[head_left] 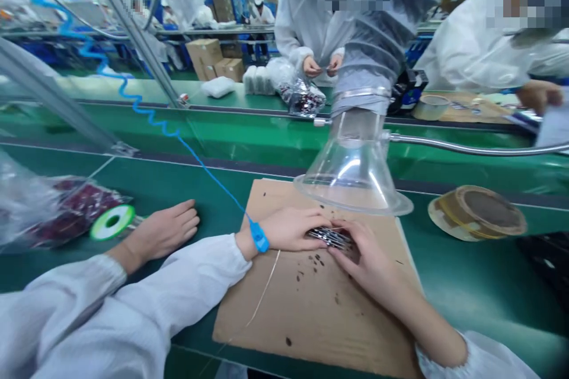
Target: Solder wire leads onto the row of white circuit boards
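A bundle of thin, shiny metal pieces (329, 237) lies between my two hands over a brown cardboard sheet (355, 325); their exact kind is too small to tell. My left hand (296, 230), with a blue wrist strap (258, 237), curls around the bundle's left end. From the right, my right hand (362, 249) closes on its other end with thumb and fingers. Dark spots mark the cardboard below, and a thin pale wire (264, 296) crosses its left part. Another person's hand (166, 230) rests flat on the green table to the left.
A clear funnel-shaped hood (355, 174) hangs just beyond my hands. Right of the cardboard sits a large tape roll (478, 213). At left are a green-rimmed spool (113, 222) and a plastic bag of dark red parts (75, 207). A blue coiled cord (133, 100) runs to my strap. Co-workers sit opposite.
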`<state>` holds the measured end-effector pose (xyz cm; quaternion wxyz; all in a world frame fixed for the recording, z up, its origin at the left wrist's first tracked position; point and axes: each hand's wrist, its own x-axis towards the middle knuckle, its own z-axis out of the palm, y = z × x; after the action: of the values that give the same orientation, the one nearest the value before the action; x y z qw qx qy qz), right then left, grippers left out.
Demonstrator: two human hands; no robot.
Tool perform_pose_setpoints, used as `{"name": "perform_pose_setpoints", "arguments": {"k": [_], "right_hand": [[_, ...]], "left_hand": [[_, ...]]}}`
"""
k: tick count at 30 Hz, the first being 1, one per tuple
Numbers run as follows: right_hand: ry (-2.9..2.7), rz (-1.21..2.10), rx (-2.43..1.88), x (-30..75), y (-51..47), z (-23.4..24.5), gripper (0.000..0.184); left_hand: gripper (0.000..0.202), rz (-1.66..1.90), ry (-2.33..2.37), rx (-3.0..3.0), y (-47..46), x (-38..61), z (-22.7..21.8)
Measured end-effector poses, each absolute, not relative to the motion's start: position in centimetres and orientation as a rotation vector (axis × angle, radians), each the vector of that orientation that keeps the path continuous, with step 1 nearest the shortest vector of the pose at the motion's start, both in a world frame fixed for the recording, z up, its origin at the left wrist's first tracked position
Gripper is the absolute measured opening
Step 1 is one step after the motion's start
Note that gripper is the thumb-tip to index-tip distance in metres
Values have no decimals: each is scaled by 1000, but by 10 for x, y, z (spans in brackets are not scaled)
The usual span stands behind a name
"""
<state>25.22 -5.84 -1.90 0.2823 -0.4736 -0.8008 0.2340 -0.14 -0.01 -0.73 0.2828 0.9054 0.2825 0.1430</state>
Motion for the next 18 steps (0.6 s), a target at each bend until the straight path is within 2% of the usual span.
{"name": "perform_pose_setpoints", "arguments": {"k": [9, 15, 18], "right_hand": [[-2112, 648, -1274, 248, -64, -16, 36], [-2069, 741, -1301, 238, -73, -6, 34], [-2051, 749, -1346, 231, -80, -3, 38]], "left_hand": [[42, 439, 769, 2376, -10, -4, 5], [47, 403, 799, 2296, -12, -7, -8], [44, 476, 815, 2277, -13, -18, -31]]}}
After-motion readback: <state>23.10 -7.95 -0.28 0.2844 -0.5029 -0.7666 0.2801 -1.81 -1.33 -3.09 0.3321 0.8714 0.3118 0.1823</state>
